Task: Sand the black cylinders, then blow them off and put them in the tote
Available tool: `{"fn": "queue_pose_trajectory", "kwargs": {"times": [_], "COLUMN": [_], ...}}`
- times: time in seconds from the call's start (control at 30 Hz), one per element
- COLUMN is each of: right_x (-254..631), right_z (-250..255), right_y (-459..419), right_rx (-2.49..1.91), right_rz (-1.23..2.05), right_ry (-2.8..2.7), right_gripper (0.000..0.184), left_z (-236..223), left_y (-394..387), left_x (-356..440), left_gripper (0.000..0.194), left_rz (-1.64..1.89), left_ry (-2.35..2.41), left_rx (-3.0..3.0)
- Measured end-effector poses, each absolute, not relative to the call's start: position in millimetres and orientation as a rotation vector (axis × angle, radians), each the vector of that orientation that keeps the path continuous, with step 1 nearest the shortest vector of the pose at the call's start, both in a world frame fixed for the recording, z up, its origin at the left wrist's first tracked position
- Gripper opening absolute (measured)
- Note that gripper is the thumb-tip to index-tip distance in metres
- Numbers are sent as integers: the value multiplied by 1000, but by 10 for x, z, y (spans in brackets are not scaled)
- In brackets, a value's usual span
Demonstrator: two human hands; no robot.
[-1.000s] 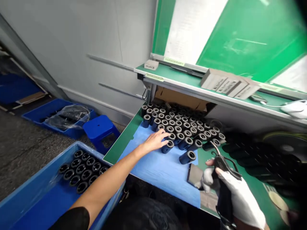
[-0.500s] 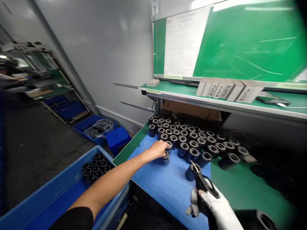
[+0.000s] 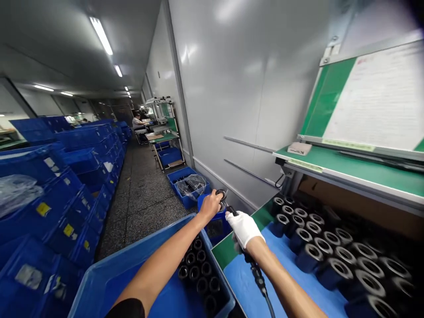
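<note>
My left hand (image 3: pixel 210 206) is raised above a blue crate and is shut on a black cylindrical sleeve (image 3: pixel 221 196) with a metal-rimmed bore. My right hand (image 3: pixel 243 229), in a white glove, grips a black corded hand tool (image 3: pixel 254 269), whose thin metal tip (image 3: pixel 229 208) reaches the sleeve. The blue crate (image 3: pixel 132 251) holds several upright black sleeves (image 3: pixel 198 274). Many more black sleeves (image 3: pixel 326 254) stand on end on a blue mat (image 3: pixel 298 287), to the right of my right hand.
A blue stool (image 3: pixel 215 229) stands behind my hands, and a blue crate with a plastic bag (image 3: pixel 188 187) sits beyond it. Stacked blue crates (image 3: pixel 56 207) line the aisle's left side. A green shelf (image 3: pixel 344 170) runs above the sleeves. A person (image 3: pixel 139 124) sits far down the aisle.
My view has swung left toward the aisle. My left hand has lifted a sleeve off the mat, and my right hand has brought the tool up to it.
</note>
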State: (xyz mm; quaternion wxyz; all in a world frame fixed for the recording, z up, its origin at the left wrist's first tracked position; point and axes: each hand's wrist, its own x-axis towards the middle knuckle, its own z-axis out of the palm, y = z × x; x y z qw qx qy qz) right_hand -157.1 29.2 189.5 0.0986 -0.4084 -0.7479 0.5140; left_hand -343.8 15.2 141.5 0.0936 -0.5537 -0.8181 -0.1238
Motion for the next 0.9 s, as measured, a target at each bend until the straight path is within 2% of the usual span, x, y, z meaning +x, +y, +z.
{"fn": "queue_pose_trajectory", "kwargs": {"times": [0.17,0.5,0.67,0.9], "right_x": [-2028,-2478,-2483,-2546], "right_z": [1953,2402,2470,2186], "right_y": [535,967,873,594], "right_rx": [-1207,-1258,-1211,-1280], "right_rz": [1712,1799,1870,1930], "right_ry": [-2137,-2063,-2111,-2067], "right_gripper": [54,45,42,40], "left_z": [1351,1179,1100,1024], "left_y": [136,219,279,349], "left_x": [-3943,-4429,-4593,-4681], "left_gripper": [34,37,40,42], "left_rz": [-459,-759,-1092,-1774], "left_ry": [-2429,-2426,-2455,-2376], "left_rx": [-1594,-1578,-1397,-1074]}}
